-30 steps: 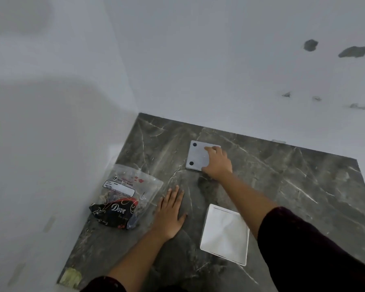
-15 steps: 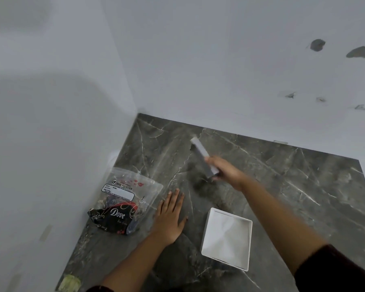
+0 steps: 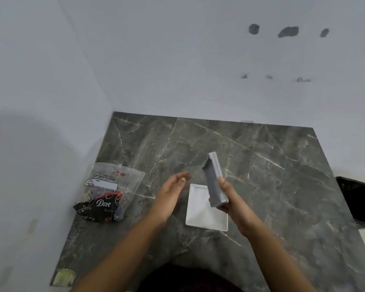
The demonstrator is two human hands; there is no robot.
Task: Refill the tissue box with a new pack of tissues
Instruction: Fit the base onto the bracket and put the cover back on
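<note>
- Your right hand (image 3: 233,204) pinches the lower end of a grey slab-like tissue box part (image 3: 214,180), fingers pressed on its edges; whether it is the lid or the base, you cannot tell.
- Its long axis runs up and away from you, tilted, raised above the white tray-like box half (image 3: 200,216) lying flat on the dark marble table (image 3: 282,175).
- Your left hand (image 3: 171,194) is spread and empty, hovering just left of the slab, between it and the tissue pack (image 3: 108,192).
- The tissue pack lies to the left, nearer your left hand, well apart from the right.
- Its clear wrapper reads "BIG TISSUES"; a dark panel reads "Dove".
</note>
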